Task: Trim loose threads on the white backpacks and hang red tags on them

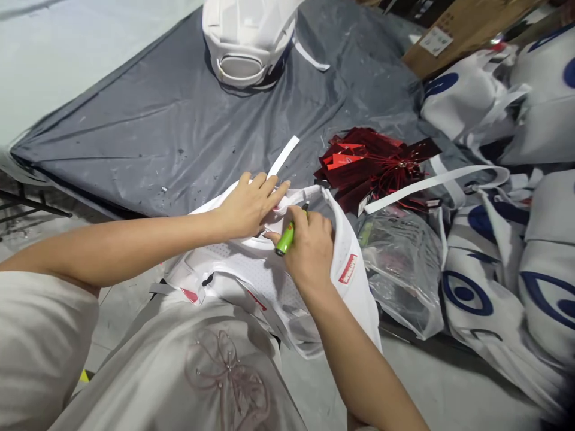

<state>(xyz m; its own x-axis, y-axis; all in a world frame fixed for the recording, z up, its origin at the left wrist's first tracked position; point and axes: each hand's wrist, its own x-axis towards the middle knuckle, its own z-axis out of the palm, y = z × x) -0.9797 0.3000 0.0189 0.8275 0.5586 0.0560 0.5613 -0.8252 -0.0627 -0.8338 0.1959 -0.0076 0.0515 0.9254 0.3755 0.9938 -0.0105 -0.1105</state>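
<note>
A white padded article [354,239] with dotted mesh and red labels lies against my body at the table's near edge. My left hand [251,203] rests on top of it, palm down, with the fingers stretched out and slightly apart. In my right hand [314,245] is a green marker pen [286,238], its dark end pointing down to the left. The right fingers are closed around the pen, over the opening of the white article. A white strap [283,155] sticks out beyond my left fingers. What lies under my left palm is hidden.
A grey cloth [135,137] covers the table. Another white padded article [247,42] stands at the back. Dark red tags [372,161] and a clear plastic bag [399,263] lie right of my hands. White articles with blue eye shapes [467,293] crowd the right, below a cardboard box [462,33].
</note>
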